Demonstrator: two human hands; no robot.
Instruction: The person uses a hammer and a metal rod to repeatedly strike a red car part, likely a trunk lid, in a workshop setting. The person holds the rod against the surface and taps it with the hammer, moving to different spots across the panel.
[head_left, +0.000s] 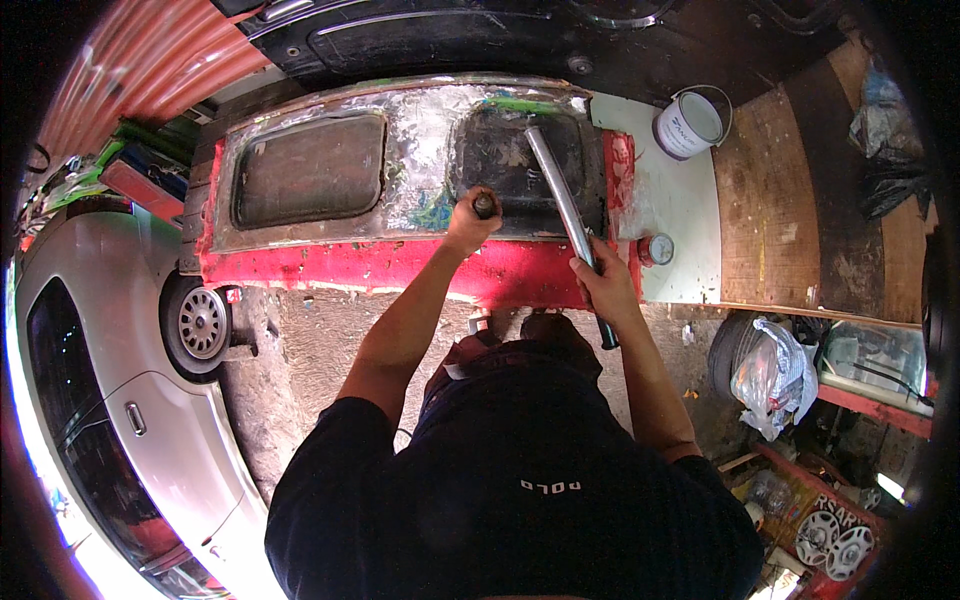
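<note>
Clasping a dark round-ended handle [486,206], my left grip [470,224] is over the paint-patched metal panel [420,140]; my right grip [608,283], closed too, holds a long silver metal bar [558,190] above the panel's right part.

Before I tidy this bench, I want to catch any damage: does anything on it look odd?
Yes: the panel looks worn, its surface blotched white and grey with green and blue smears. The red cloth showing along its front has a ragged edge.
</note>
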